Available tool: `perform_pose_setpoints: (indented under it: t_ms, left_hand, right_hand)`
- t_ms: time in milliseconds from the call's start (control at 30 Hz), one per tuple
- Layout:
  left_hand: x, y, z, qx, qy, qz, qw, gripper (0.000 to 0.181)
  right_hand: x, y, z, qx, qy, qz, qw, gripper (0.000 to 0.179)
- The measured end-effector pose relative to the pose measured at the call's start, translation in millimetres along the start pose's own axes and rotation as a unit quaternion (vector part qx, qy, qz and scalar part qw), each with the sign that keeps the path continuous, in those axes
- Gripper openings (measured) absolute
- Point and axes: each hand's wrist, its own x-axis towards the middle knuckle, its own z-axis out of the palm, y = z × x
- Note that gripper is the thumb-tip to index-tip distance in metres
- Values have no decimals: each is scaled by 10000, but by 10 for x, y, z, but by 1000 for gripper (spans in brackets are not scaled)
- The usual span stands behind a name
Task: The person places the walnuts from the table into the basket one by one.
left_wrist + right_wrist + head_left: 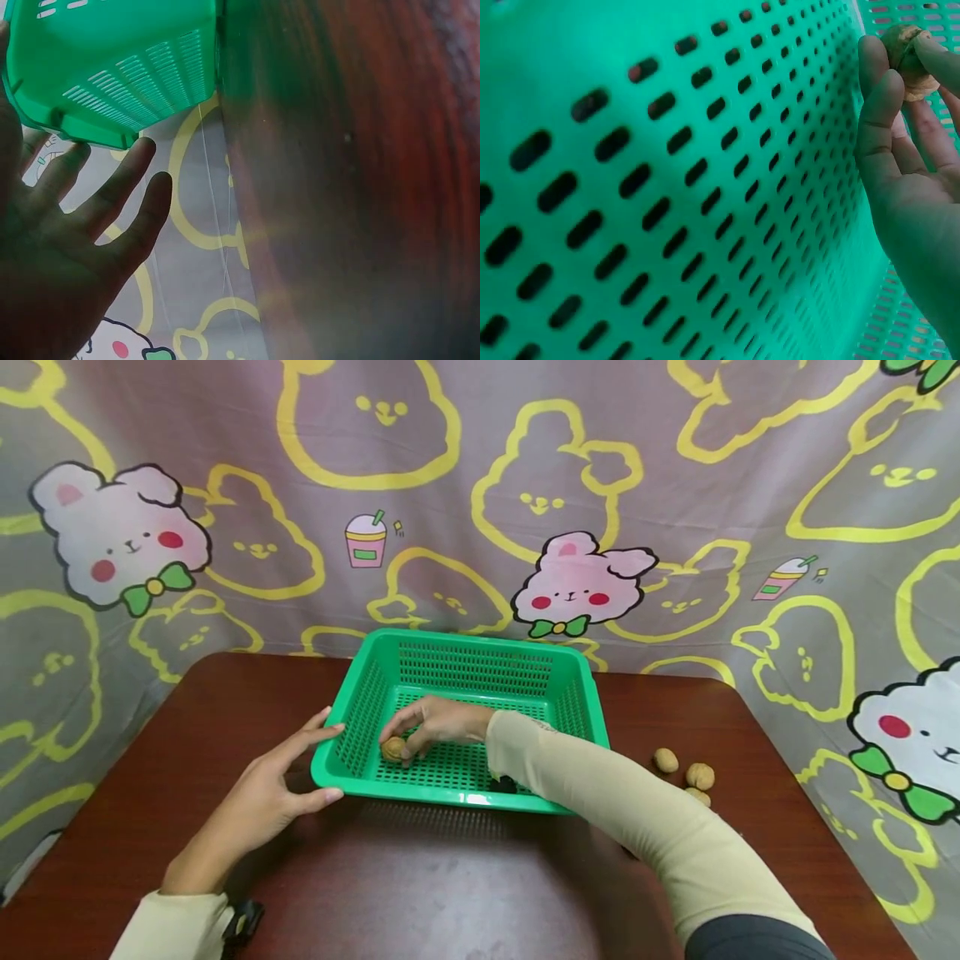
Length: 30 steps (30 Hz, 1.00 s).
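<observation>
A green plastic basket [474, 799] with slotted walls stands on the table. Inside it, near the left end, my right hand [442, 720] pinches a walnut [393, 749] between thumb and fingertips. The right wrist view has the same walnut [911, 64] at the upper right, partly covered by the fingers, beside the slotted basket wall [697, 172]. My left hand [262, 789] is at the basket's left front corner, fingers spread and thumb tip at the front rim. Its fairly straight fingers [139, 210] show beside the basket's outer wall [142, 82] in the left wrist view.
Right of the basket, several walnuts [701, 776] lie on the dark red-brown table [450, 877], one partly behind the right sleeve [600, 781]. A patterned cloth [465, 510] hangs behind the table and along its sides.
</observation>
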Motion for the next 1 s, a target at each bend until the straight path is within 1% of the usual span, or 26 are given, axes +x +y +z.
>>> perform_pose_setpoints:
  t_ms: [200, 400, 733, 900, 1000]
  left_hand:
    - [-7, 10, -5, -142, -51, -72, 9999, 79]
    - [13, 1, 7, -114, -35, -44, 9999, 79]
    - [19, 8, -2, -56, -10, -35, 10000, 79]
    - [12, 7, 4, -62, -20, -48, 10000, 79]
    - [9, 8, 10, -67, -5, -52, 10000, 80]
  right_hand:
    - [81, 17, 28, -155, -142, 65, 9998, 37]
    - [117, 10, 40, -349, -132, 184, 9991, 36]
    - [98, -32, 55, -773, -198, 151, 9967, 38]
    - [81, -42, 54, -808, -263, 150, 9963, 38]
    - [34, -74, 36, -836, -256, 135, 9961, 38]
